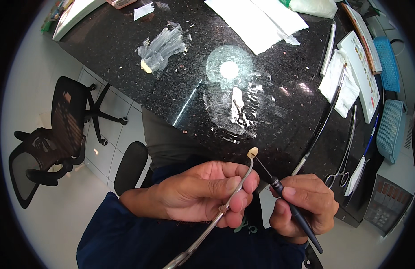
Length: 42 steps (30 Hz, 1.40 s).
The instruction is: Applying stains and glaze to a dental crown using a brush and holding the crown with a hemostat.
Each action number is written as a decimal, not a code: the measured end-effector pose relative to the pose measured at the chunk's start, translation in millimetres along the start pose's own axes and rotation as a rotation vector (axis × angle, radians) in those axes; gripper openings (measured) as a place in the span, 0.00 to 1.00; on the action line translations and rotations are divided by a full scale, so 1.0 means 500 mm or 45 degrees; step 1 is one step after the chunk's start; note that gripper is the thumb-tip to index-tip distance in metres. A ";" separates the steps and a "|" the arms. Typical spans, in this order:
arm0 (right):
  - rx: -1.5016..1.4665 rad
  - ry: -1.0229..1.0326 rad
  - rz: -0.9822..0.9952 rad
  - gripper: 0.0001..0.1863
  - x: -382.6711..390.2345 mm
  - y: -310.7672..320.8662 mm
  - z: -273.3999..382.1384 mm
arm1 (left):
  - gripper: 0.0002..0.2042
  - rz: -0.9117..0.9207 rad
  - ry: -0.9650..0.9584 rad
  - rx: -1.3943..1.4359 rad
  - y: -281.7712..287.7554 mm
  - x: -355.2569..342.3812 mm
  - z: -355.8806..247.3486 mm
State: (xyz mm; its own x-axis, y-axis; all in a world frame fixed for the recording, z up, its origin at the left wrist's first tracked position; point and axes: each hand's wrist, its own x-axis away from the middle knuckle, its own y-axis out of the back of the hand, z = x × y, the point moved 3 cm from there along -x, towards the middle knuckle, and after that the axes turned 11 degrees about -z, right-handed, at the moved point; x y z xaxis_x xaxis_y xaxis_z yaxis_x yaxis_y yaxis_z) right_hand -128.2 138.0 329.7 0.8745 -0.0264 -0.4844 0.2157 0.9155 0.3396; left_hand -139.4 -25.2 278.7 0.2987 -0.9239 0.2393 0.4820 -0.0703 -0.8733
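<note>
My left hand (203, 190) is closed around a slim, curved metal clamp (210, 227), whose handles run down to the lower edge. At its upper tip sits a small cream-coloured piece shaped like a tooth crown (253, 151). Between thumb and fingers, my right hand (306, 204) grips a thin-tipped tool with a black handle (302, 223), held like a pen. Its fine tip reaches the crown and seems to touch it. Both hands are in front of my body, just off the near edge of the dark speckled table (283, 148).
White paste (237, 105) is smeared across the table ahead. Farther left lies a greyish smear (165, 47) with a cream lump. A brush (335, 96) rests on crumpled tissue (346, 71) beside ring-handled forceps (349, 148), a white palette (362, 80) and blue baskets (390, 130). An office chair (66, 116) stands left.
</note>
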 end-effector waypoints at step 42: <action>-0.031 -0.074 -0.043 0.17 0.002 0.004 -0.004 | 0.07 -0.304 -0.059 -0.170 -0.024 0.005 -0.001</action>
State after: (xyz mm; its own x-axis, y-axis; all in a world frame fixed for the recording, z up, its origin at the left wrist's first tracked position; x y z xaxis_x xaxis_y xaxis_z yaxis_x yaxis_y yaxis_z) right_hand -127.9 140.6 328.3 0.8908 -0.0804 -0.4472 0.2357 0.9233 0.3034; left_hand -144.8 -26.9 289.4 0.2284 -0.8574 0.4613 0.4316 -0.3355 -0.8373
